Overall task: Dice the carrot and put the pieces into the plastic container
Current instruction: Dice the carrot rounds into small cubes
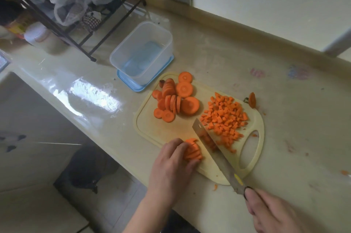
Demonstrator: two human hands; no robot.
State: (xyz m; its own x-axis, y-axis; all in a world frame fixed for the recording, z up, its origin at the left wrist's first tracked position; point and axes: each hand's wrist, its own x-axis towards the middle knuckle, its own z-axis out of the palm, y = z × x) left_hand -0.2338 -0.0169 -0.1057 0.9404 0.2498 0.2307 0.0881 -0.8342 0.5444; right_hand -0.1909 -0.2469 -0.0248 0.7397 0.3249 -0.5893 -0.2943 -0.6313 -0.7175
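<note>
Left hand fingers curl on stacked carrot strips; right hand grips the steel knife; orange diced heap and round slices crowd the cream board, clear plastic container beyond

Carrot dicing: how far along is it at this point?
Partway. Done: a pile of diced carrot sits on the cutting board. In hand: the left hand steadies a stack of slices beside the knife, gripped by the right hand. Left: uncut rounds; the plastic container holds no carrot.

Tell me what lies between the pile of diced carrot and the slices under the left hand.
In the head view the knife blade lies between them, slanting across the cutting board, diced carrot to its right and the held slices to its left.
</note>
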